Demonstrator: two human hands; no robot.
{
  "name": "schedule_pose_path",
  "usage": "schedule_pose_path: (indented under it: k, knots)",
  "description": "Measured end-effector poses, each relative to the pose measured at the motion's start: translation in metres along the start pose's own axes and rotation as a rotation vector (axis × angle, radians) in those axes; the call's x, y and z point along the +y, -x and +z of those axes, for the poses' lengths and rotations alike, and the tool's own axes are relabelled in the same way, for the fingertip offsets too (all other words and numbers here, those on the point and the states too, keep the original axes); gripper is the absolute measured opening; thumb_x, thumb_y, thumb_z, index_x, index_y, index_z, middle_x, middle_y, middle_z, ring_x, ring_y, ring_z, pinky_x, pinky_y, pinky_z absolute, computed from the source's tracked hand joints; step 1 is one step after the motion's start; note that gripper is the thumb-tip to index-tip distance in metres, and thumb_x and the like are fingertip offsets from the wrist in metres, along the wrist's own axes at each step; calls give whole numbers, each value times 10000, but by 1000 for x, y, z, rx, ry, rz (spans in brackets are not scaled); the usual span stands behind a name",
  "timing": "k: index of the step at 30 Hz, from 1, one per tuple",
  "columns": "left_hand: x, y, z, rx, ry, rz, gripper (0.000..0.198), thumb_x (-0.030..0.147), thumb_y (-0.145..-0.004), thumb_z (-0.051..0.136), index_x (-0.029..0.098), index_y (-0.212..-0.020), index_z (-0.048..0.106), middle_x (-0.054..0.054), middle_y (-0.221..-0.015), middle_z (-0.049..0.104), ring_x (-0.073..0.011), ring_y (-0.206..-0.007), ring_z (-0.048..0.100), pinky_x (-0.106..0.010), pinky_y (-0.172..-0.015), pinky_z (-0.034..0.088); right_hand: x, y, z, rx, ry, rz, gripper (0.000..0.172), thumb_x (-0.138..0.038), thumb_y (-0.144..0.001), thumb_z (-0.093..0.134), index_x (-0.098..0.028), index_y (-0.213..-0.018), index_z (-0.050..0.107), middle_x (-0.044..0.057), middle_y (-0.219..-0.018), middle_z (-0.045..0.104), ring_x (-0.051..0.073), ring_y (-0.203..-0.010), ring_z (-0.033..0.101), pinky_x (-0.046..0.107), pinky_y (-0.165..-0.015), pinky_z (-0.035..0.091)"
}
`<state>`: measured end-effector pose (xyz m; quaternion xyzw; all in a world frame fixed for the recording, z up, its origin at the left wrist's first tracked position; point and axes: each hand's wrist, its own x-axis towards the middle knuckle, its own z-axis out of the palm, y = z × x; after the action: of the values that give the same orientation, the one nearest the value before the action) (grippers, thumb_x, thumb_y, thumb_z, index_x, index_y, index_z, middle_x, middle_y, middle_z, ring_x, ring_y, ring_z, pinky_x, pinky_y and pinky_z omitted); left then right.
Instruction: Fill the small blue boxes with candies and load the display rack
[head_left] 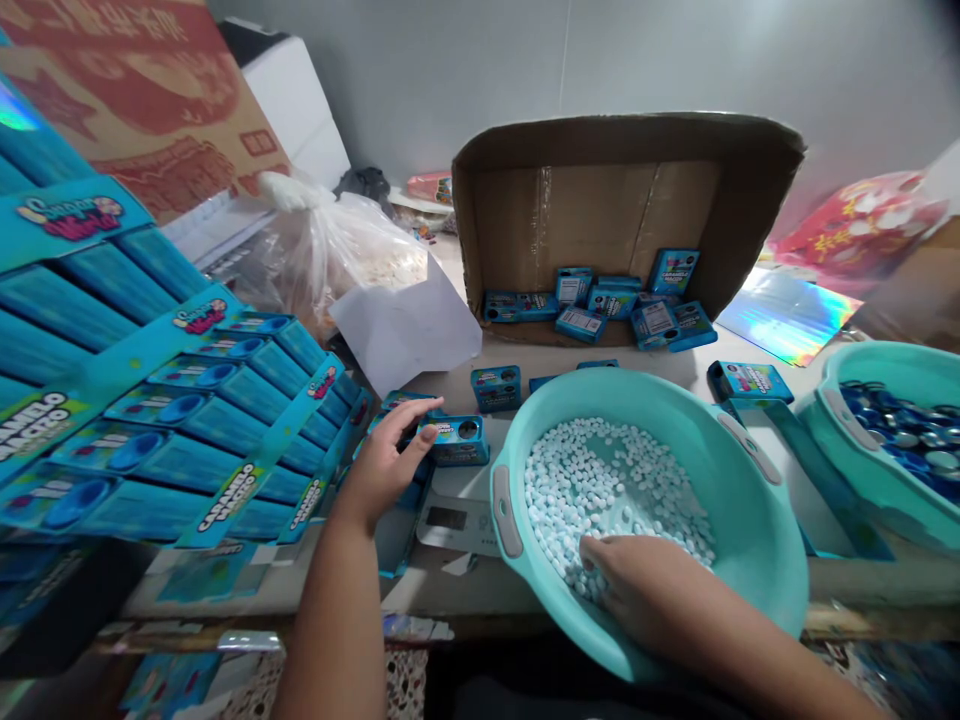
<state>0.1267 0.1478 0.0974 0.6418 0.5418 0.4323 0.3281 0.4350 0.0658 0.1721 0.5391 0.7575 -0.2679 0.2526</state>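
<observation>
My left hand (390, 462) is held over small blue cartons, its thumb and fingers apart. Its thumb tip is by the left end of a small blue carton (459, 441), and I cannot tell whether they touch. That carton sits on a white scale (459, 525) with a dark display. My right hand (637, 578) is down inside a turquoise basin (757, 540) with grey handles. Its curled fingers dip into small white candies (555, 500), and their tips are hidden there.
Stacked blue display trays (187, 400) fill the left. An open cardboard box (600, 200) with several small cartons stands behind the basin. A second turquoise basin (840, 460) at right holds shiny blue pieces (911, 430). A knotted plastic bag (322, 240) stands at back left.
</observation>
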Motion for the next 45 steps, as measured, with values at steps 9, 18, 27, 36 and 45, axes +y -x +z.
schedule_pose_path:
  k: [9,18,27,36,45]
  knots:
    - [-2,1,-1,-10,-23,-7,516,619,-962,563,228,-1269,701,-92,-1353,680,-279,-1319,582,-421,-1142,431,3,-1,3,4,-6,-12,358,-228,-937,534,-108,-1235,694,216,-1108,772,436,-1041,740,439,-770,498]
    - [-1,0,1,-10,-29,-9,501,629,-948,579,231,-1211,732,-82,-1299,714,-281,-1273,614,-427,-1125,453,1,-1,1,-9,-24,23,378,-281,-951,516,-58,-1141,754,280,-1140,756,469,-1118,719,536,-930,564]
    - [1,-1,2,-2,-38,-9,508,646,-943,570,233,-1183,744,-78,-1273,730,-287,-1254,627,-429,-1116,465,-1,-2,-2,-34,10,36,368,-238,-937,533,-52,-1171,746,270,-1134,762,443,-1087,735,502,-904,568]
    - [-1,0,1,-10,-53,-15,524,655,-951,551,235,-1205,732,-77,-1290,721,-287,-1267,620,-426,-1113,460,-2,-2,-5,-25,18,26,367,-234,-943,521,-53,-1181,733,263,-1133,763,440,-1071,735,467,-848,538]
    - [-1,-1,9,-123,-202,-13,789,492,-786,789,235,-1487,532,-120,-1478,612,-339,-1395,545,-532,-1208,409,2,-2,2,22,22,0,363,-242,-942,533,-51,-1173,738,259,-1118,769,440,-1062,739,486,-868,558]
